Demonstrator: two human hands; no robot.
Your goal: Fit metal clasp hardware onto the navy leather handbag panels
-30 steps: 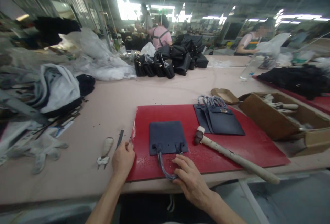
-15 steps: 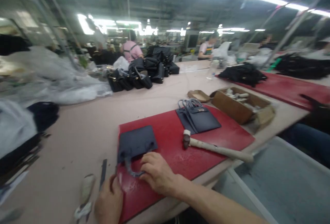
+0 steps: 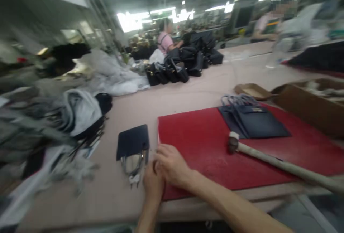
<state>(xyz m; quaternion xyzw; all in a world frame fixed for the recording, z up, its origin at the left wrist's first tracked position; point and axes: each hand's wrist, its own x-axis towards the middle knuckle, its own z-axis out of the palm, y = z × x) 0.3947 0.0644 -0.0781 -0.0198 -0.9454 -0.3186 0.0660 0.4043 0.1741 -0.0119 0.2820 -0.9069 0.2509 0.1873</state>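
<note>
A dark navy bag panel (image 3: 133, 140) with a looped grey handle (image 3: 132, 170) lies on the table just left of the red mat. My left hand (image 3: 153, 180) is closed beside the handle, at the mat's left edge. A narrow dark strip (image 3: 147, 156) stands out just above its fingers. Over the left hand's thumb, my right hand (image 3: 172, 163) has its fingers curled in, and the two hands touch. Whatever is between the fingers is hidden and blurred. A mallet (image 3: 233, 142) with a pale handle rests on the red mat (image 3: 193, 132).
More navy bag panels with handles (image 3: 258, 120) are stacked on the mat's far side. A brown box (image 3: 303, 107) and a small tray (image 3: 252, 91) stand at right. Black bags (image 3: 185, 63) sit at the back; plastic and cloth (image 3: 83, 111) pile up left. Two people work beyond.
The navy panel has gone from the red mat to the bare table on its left. My right hand has left the handle and come against my left hand. The view has swung left.
</note>
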